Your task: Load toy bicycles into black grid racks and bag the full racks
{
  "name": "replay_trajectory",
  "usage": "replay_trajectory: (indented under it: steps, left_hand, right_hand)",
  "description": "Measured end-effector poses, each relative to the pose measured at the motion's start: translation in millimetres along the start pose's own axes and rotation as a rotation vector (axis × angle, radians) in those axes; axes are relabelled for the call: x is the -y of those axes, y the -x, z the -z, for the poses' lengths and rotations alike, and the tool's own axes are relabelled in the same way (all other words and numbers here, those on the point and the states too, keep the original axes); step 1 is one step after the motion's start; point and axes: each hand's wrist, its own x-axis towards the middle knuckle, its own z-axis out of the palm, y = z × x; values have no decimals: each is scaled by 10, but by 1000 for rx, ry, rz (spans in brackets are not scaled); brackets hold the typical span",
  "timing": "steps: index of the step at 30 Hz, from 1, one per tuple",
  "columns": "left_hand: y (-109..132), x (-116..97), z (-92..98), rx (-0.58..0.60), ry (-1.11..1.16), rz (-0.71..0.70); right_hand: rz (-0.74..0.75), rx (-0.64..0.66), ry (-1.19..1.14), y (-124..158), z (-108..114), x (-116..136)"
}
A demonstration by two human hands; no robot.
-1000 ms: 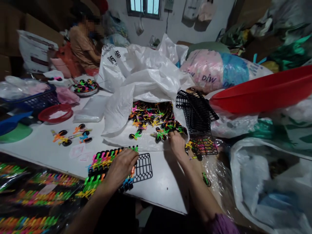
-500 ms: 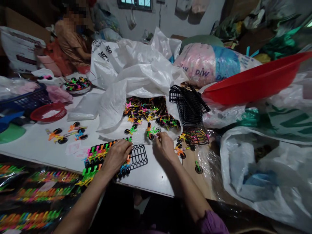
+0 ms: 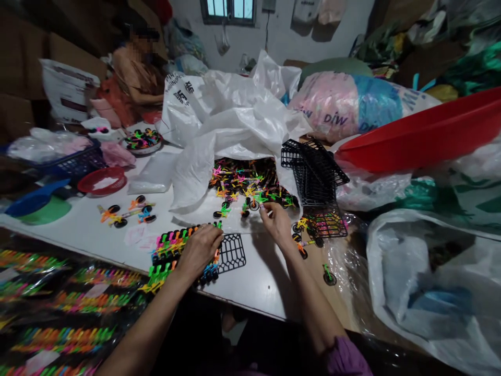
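Note:
My left hand lies over a black grid tray with rows of small colourful toy bikes; its fingers are bent together at the row's right end, and what they grip is hidden. My right hand pinches a small green toy bike with a black wheel, at the mouth of a white sack. Inside the sack is a heap of similar bikes. A few orange, yellow and blue bikes lie on the white table at the left.
Stacked black grids stand right of the sack, below a large red basin. At the left are a red dish, a green bowl and a blue basket. Another person sits at the back left.
My right hand has lifted the green bike slightly, towards the heap in the sack. My left hand stays at the tray. The whole view has shifted, with things appearing further right.

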Motion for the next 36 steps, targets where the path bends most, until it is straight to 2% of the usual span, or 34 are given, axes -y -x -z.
replay_trajectory:
  steps: [4, 7, 10, 13, 16, 19, 22, 24, 30, 36]
  left_hand:
    - [-19, -30, 13, 10, -17, 16]
    - [-36, -93, 102, 21, -21, 27]
    - [-1, -175, 278, -67, 8, 57]
    - [148, -273, 452, -120, 58, 98]
    - [373, -374, 469, 22, 124, 46]
    - [543, -436, 351, 92, 112, 15]
    - [599, -451, 254, 56, 87, 9]
    - [593, -456, 228, 37, 84, -28]
    - [550, -508, 166, -51, 25, -100]
    - [555, -532, 138, -117, -86, -215]
  right_hand:
    - [-26, 293, -405, 378, -183, 13]
    - [-164, 443, -597, 789, -373, 18]
    - [-265, 442, -710, 1020, -486, 71]
    - [-217, 383, -827, 1066, -567, 161]
    - [-128, 425, -726, 1101, -692, 215]
    - [-2, 406, -420, 1173, -802, 187]
    - [153, 385, -198, 1222, -803, 125]
    - [205, 410, -118, 1228, -760, 101]
    - [246, 418, 75, 1203, -710, 156]
    - [220, 364, 63, 1251, -787, 144]
